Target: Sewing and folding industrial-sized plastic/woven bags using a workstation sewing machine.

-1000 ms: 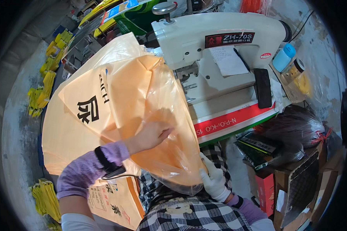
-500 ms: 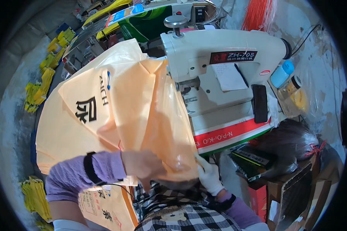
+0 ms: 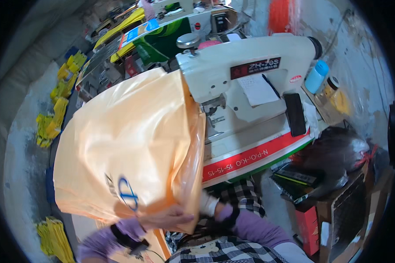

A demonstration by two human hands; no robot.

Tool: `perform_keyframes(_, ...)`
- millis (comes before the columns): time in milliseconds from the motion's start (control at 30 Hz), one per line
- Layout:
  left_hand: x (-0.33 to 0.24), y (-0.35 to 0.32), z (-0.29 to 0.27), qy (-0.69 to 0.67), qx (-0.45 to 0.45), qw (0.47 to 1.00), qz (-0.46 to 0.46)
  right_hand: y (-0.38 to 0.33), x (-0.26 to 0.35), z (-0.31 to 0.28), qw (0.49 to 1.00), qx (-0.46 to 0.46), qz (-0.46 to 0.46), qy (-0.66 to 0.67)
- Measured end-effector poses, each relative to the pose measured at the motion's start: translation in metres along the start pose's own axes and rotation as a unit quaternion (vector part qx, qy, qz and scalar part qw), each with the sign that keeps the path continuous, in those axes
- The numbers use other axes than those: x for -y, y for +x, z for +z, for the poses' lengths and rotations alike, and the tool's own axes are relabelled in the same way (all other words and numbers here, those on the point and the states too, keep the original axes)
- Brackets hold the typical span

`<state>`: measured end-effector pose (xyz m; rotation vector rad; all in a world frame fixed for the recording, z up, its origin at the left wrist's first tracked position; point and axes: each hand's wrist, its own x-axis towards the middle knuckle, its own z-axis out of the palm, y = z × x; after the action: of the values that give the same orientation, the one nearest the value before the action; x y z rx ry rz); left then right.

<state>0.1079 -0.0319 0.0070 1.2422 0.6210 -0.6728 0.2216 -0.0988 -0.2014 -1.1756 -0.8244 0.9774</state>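
Observation:
A large peach-coloured woven sack (image 3: pixel 131 131) with dark and blue printing fills the space in front of me, on a pile of similar sacks. My left hand (image 3: pixel 169 219), bare, is closed on the sack's near edge, its fingers lying across the printed face. At the sack's near right corner is my right hand (image 3: pixel 209 205), in a white glove. Its fingers are hidden behind the sack. Just left of the needle area of a white industrial sewing machine (image 3: pixel 250 55) runs the sack's far right edge.
On the machine bed lie a paper sheet with a pen (image 3: pixel 260 90) and a black phone (image 3: pixel 295 115). A blue bottle (image 3: pixel 317 76) and a jar (image 3: pixel 330 86) stand at its right. Cardboard boxes (image 3: pixel 338 215) sit lower right. Yellow bundles (image 3: pixel 52 125) lie along the left.
The sack's printed face has shifted toward me, and its right edge has moved left. My left hand has moved down onto the near edge; my right hand has moved left, behind the corner.

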Motion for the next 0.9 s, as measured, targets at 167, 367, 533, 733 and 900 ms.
perform_keyframes(167, 0.027, 0.008, 0.021, -0.351, -0.088, 0.932, 0.020, -0.004, 0.092, -0.055, 0.992, -0.053, 0.074, 0.082)
perform_keyframes(367, -0.040, 0.022, 0.035, 0.155, -0.078, 0.952, 0.250, -0.013, 0.120, -0.056, 0.985, -0.170, 0.014, 0.005)
perform_keyframes(533, -0.118, 0.031, 0.035, 0.633, -0.197, 0.611, 0.432, -0.056, 0.125, -0.061, 0.994, -0.107, -0.001, 0.021)
perform_keyframes(733, -0.049, 0.039, 0.067, 0.634, -0.071, 0.740, 0.213, -0.118, 0.163, -0.071, 0.983, -0.035, 0.053, -0.169)
perform_keyframes(900, -0.005, 0.032, 0.074, 0.489, -0.141, 0.840, 0.187, -0.106, 0.161, -0.082, 0.957, -0.031, 0.111, -0.265)
